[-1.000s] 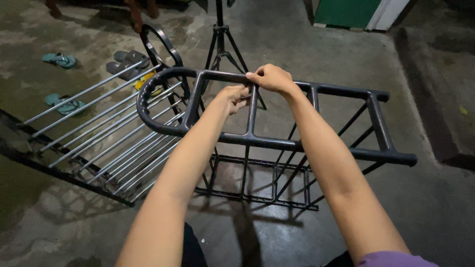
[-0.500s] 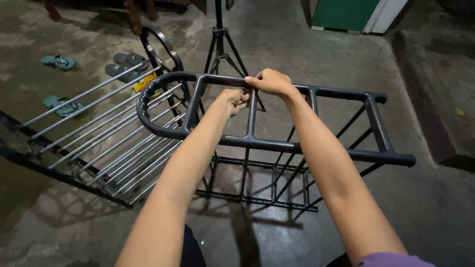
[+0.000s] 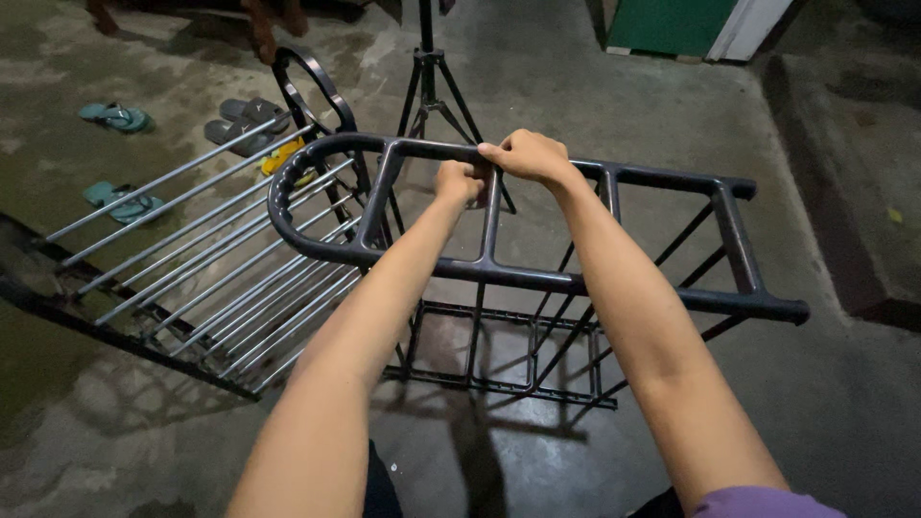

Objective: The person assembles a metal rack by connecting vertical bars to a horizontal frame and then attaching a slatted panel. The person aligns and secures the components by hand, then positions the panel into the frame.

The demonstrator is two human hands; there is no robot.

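A dark metal drying-rack frame [image 3: 662,293] with a rounded left end stands in front of me on the concrete floor. My right hand [image 3: 526,155] is closed over the frame's far top rail, knuckles up. My left hand [image 3: 459,180] is curled just below and left of it, by the upright crossbar [image 3: 490,223] where it meets that rail. Both forearms reach out over the near rail. A wing of thin silver rods [image 3: 206,254] slopes down to the left from the frame.
A black tripod [image 3: 429,82] stands just beyond the frame. Several flip-flops lie at the far left, teal ones [image 3: 115,117] and a grey pair [image 3: 245,113]. A green panel [image 3: 662,24] is at the top right. A raised concrete ledge [image 3: 844,192] runs along the right.
Both hands have stayed on the far rail. The view has shifted very slightly; the frame and rods have not visibly moved.
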